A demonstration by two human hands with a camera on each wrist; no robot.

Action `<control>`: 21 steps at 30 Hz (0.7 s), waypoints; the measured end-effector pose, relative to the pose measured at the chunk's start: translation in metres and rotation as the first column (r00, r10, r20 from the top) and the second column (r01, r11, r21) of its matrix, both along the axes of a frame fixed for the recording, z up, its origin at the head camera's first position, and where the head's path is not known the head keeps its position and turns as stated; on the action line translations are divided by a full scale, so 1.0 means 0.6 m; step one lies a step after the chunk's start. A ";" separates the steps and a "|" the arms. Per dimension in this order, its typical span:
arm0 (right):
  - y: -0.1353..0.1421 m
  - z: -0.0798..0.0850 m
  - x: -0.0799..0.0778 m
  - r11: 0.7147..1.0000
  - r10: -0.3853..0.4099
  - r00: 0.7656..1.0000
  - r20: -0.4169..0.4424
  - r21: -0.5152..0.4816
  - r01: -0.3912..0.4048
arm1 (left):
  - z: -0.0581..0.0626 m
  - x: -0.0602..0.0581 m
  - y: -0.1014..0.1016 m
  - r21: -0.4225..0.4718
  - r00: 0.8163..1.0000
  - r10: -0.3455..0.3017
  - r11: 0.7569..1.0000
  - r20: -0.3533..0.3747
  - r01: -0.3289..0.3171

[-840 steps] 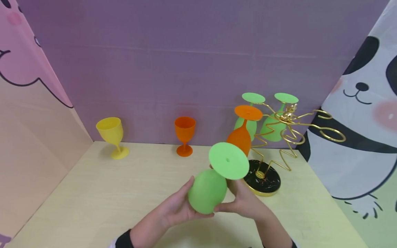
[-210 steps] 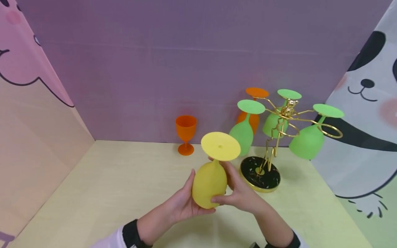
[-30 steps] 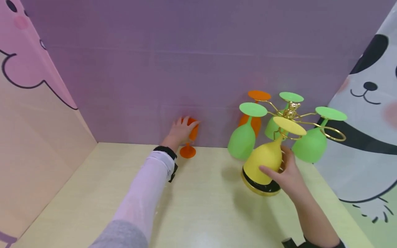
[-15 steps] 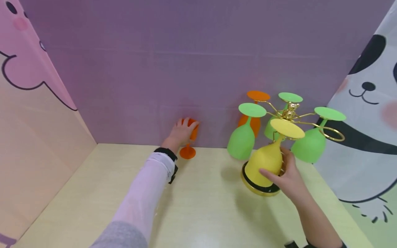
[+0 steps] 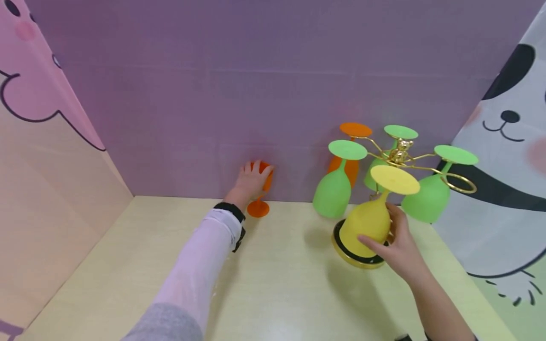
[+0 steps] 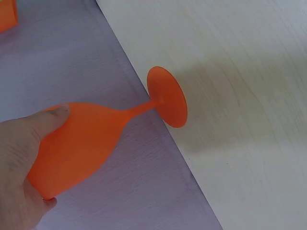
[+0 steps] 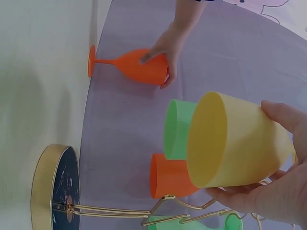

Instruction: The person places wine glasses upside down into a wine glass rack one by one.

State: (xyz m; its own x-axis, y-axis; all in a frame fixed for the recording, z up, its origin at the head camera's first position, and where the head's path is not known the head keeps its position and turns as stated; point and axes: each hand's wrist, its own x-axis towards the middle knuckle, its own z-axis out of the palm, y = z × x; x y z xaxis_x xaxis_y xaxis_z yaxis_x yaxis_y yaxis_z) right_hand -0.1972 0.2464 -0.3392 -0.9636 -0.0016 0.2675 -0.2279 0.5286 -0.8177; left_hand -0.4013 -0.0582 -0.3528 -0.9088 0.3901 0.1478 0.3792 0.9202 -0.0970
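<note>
My left hand (image 5: 249, 182) grips the bowl of an orange goblet (image 5: 258, 209) near its rim, in front of the purple backdrop. In the left wrist view, the thumb lies along that bowl (image 6: 81, 143), and the stem and foot show beyond it. My right hand (image 5: 398, 241) holds a yellow goblet (image 5: 367, 225) upside down by its bowl, thumb on the near side. Its foot overlaps the front of the gold wire rack (image 5: 462, 191) in the head view. The right wrist view shows the mouth of the yellow goblet (image 7: 208, 143) facing the rack's base.
The rack has a black round base (image 5: 360, 261) with a gold edge and a gold bear (image 5: 401, 151) on top. Upside down from its rings hang green goblets (image 5: 332, 194) and one orange goblet (image 5: 355, 129). The pale tabletop (image 5: 273, 284) meets the purple backdrop (image 5: 273, 94) behind.
Earlier both hands held a green goblet, then the yellow one that stood at left. The left hand has gone to the orange goblet, the right to the rack. Lately the yellow goblet shifts only slightly.
</note>
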 end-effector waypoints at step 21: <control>0.010 -0.009 0.009 0.993 0.019 0.985 -0.169 0.118 0.001 | 0.000 0.010 0.002 -0.002 0.999 0.025 1.000 0.027 -0.025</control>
